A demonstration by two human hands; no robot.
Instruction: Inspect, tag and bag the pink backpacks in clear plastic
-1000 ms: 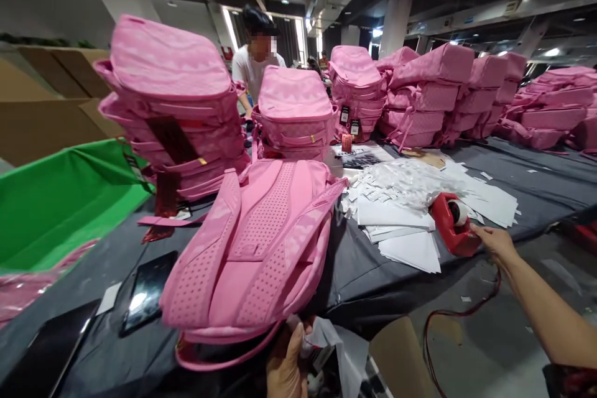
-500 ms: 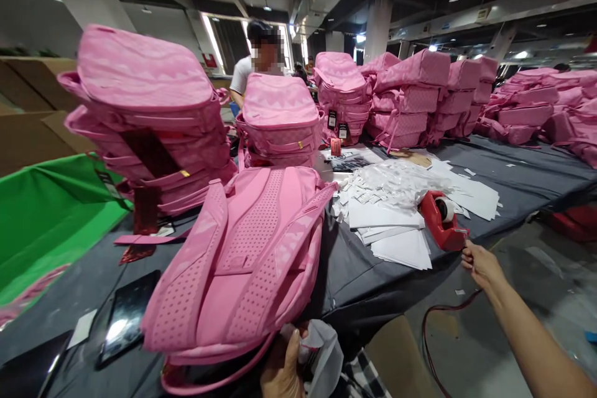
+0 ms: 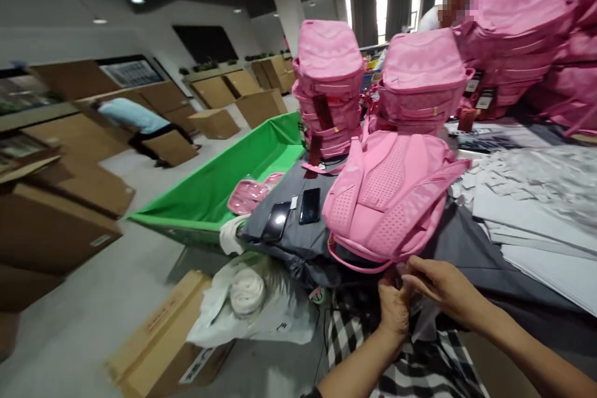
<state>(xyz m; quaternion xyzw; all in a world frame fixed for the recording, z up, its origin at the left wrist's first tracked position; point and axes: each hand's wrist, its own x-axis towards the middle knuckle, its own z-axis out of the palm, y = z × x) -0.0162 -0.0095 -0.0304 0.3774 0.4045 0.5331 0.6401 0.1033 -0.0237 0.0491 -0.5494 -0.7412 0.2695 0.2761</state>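
Along the near edge of the tabletop (image 3: 466,245), our left hand (image 3: 394,311) pinched translucent plastic (image 3: 425,318) beside our right hand (image 3: 436,284), whose grip we could not tell; just beyond both, neither clearly nearer, lay the backpack (image 3: 387,196), its long axis running away from that edge.

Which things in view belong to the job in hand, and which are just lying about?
Seemingly in use:
- left hand and right hand, close together
- translucent plastic at the hands
- pink backpack beside them

Seemingly lying about:
- two phones
- white roll
- cardboard box
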